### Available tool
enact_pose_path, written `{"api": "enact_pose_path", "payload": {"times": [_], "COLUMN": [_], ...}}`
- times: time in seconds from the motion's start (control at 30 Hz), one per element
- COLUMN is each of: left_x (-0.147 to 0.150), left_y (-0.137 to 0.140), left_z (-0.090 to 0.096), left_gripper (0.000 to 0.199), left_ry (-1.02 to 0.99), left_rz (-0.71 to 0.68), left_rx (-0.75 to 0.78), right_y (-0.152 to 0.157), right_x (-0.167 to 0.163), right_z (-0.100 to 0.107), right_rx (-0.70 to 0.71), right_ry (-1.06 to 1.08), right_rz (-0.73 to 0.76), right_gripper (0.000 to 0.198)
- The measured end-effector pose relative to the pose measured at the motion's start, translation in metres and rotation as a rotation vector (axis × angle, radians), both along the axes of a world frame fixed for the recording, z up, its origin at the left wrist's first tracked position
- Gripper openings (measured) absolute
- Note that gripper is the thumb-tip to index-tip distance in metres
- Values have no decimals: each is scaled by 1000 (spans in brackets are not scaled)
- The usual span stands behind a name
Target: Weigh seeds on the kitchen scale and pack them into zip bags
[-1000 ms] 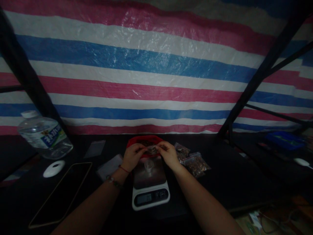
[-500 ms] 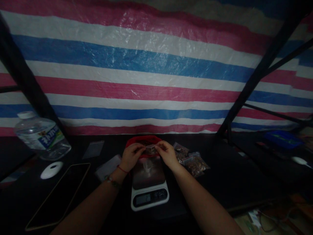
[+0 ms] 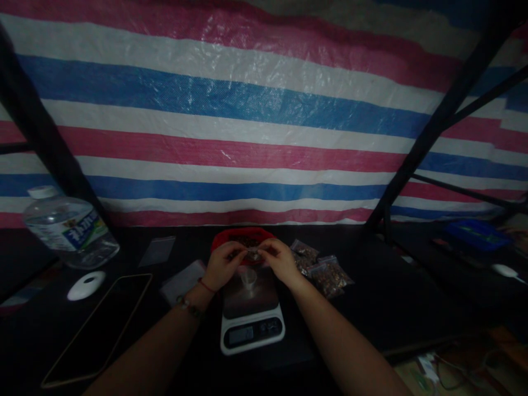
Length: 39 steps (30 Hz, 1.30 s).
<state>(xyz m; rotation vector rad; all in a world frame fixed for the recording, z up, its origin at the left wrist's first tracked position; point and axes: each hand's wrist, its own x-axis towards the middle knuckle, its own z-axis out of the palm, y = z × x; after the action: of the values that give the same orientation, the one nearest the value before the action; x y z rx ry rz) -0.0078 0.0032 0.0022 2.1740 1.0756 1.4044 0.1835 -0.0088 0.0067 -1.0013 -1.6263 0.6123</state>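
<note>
Between my two hands is a small clear zip bag (image 3: pixel 253 254) with dark bits in it, pinched along its top edge. My left hand (image 3: pixel 223 265) grips one side and my right hand (image 3: pixel 281 260) the other, fingertips close together. Behind them stands a red basin (image 3: pixel 221 237) with brown loose pieces inside. Below the hands, a small clear cup (image 3: pixel 248 279) rests on the metal plate of a white digital scale (image 3: pixel 252 331), whose display is lit. To the right of my right hand lie several filled zip bags (image 3: pixel 329 276).
Flat clear bags (image 3: pixel 181 281) lie left of the scale, with another empty bag (image 3: pixel 157 251) farther back. On the left are a phone (image 3: pixel 99 330), a white mouse-shaped object (image 3: pixel 86 286) and a large plastic bottle (image 3: pixel 72 228). A blue tray (image 3: pixel 474 235) is far right; striped sheeting hangs behind.
My fingertips have drawn closer together along the bag's top, and the bag has dropped slightly lower. The other things keep their places.
</note>
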Motion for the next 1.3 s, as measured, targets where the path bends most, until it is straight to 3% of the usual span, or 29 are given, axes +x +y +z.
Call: {"api": "enact_pose_path", "payload": {"times": [0.3,0.9,1.17,1.3], "left_x": [2,3,-1,-9], "left_y": [-3,-8,1,7], "left_z": [-2,4,1,1], "left_gripper": [16,17,19,25], "left_ry": [45,201,174,121], "left_rz": [-55,-78,23,180], "left_rx": [30,119,131,81], "right_y": [-5,-11,-2,8], "right_x": [-2,-7,2,21], "right_z": [3,4,8,10], "right_rx": [110,163,152,150], "right_ry": [-44,-126,-18,20], "right_rz": [35,54,-29,-108], "right_gripper": [7,9,11,17]}}
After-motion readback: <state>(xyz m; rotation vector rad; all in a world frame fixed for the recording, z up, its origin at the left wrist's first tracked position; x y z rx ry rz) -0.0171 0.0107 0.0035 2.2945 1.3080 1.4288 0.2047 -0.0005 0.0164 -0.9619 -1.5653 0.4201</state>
